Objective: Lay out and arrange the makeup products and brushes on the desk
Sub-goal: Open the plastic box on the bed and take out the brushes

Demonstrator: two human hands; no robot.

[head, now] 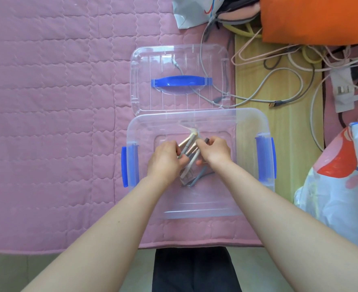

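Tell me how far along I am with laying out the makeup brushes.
Done: the lid is off and lies beyond the clear box. In hand: the left hand and right hand grip a bundle of brushes inside the box. Left: laying them out; none lies on the pink mat yet.

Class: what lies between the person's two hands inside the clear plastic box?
In the head view, a bundle of rose-gold and grey-handled makeup brushes lies between the left hand and the right hand; both hands grip it.

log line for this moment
left hand: grips makeup brushes | right hand: grips them too | in clear storage box | lid: off
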